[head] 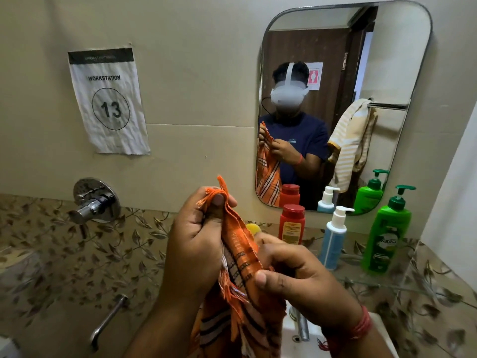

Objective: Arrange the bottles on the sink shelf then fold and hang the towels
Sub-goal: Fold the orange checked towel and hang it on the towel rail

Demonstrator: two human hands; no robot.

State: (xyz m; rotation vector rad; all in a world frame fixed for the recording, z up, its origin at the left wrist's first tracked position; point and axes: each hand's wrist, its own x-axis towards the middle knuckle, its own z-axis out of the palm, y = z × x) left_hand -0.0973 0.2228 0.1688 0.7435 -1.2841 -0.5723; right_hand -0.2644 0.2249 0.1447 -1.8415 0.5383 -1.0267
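Observation:
An orange checked towel (240, 257) with fringed ends hangs between both hands over the sink. My left hand (196, 244) pinches its upper corner, thumb pressed on the fringe. Lower and to the right, my right hand (299, 277) grips the towel's edge. On the glass shelf (371, 280) under the mirror stand a red bottle (291, 224), a white-and-blue pump bottle (334, 239) and a green pump bottle (387, 236), all upright. A small yellow thing (253, 228) peeks out behind the towel. A yellow striped towel (351, 143) shows in the mirror, draped on a rail.
The mirror (402, 73) reflects a person wearing a headset. A chrome wall valve (96, 200) and a spout (108, 319) sit at the left. The white sink (296, 342) with its tap (300, 324) is below the hands. A paper sign (108, 99) reads workstation 13.

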